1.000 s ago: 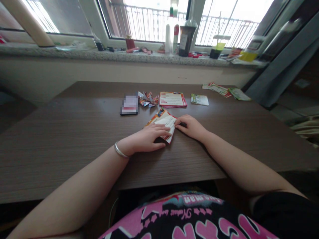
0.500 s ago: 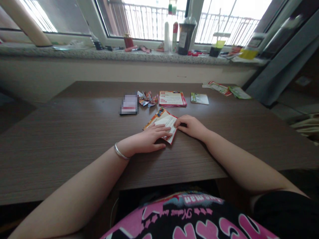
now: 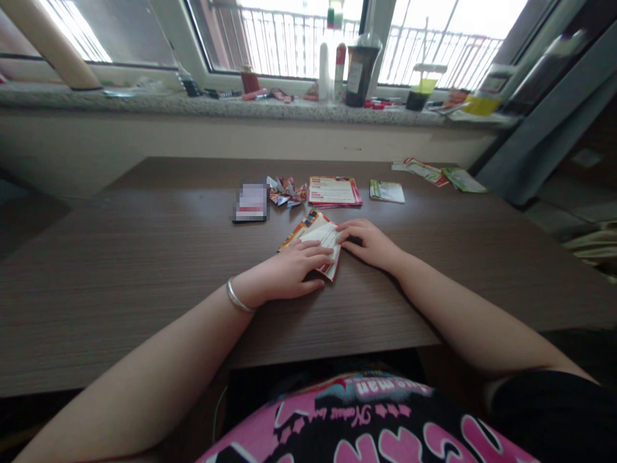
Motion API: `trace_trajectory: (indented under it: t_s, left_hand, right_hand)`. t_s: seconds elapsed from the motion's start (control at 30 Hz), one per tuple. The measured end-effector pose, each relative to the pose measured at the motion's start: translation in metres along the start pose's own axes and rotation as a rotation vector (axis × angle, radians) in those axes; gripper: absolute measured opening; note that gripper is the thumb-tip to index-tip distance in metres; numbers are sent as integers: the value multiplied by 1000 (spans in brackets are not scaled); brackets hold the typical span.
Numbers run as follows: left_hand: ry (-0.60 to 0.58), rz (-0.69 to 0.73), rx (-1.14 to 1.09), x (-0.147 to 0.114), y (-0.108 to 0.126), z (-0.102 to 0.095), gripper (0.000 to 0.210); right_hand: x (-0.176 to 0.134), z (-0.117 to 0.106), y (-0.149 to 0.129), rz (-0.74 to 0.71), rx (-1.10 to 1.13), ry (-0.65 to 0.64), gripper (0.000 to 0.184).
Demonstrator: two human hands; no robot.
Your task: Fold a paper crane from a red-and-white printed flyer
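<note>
A printed sheet of paper point(image 3: 315, 222), partly folded over, lies at an angle on the table between my hands. Its white flap with printed text shows on the right, and an orange patterned strip runs along its upper left edge. My left hand point(image 3: 301, 270) rests flat on the sheet with its fingers spread, covering the lower left part. At the sheet's right edge, my right hand point(image 3: 369, 241) touches the flap with its fingertips, its thumb apart below the fingers. A silver bracelet point(image 3: 237, 297) circles my left wrist.
Behind the sheet are a phone-like object point(image 3: 250, 202) with a blurred screen, folded paper pieces point(image 3: 288, 191), a stack of printed sheets point(image 3: 334, 191) and a smaller stack of cards point(image 3: 387, 191). More leaflets point(image 3: 427, 171) lie at the back right. Bottles and a cup point(image 3: 359, 72) crowd the windowsill.
My left hand has slid slightly to the right and down over the sheet. My right fingers have straightened somewhat along the flap's edge, reaching a little farther over it.
</note>
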State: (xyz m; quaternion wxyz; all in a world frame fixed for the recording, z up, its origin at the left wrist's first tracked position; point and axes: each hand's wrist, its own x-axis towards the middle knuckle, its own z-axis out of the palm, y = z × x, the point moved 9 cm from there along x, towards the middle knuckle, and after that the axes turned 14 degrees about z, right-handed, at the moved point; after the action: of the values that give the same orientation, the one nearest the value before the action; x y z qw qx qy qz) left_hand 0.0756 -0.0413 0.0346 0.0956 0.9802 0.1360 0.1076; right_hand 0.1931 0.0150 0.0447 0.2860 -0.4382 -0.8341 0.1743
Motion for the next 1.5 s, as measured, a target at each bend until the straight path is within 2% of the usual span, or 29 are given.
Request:
trace_trajectory:
  t_s: [0.27, 0.53, 1.07, 1.5]
  left_hand:
    - [-19, -23, 20, -1, -3, 2, 48]
    - [-65, -64, -4, -3, -5, 8, 51]
    - [-111, -105, 52, -2, -7, 13, 54]
    - [-108, -250, 70, -4, -14, 14, 56]
  right_hand:
    - [1, -6, 14, 137, 25, 90, 5]
    - [3, -3, 28, 270, -13, 62, 7]
    - [-3, -23, -6, 131, -108, 235, 5]
    - [-3, -22, -7, 144, -156, 234, 7]
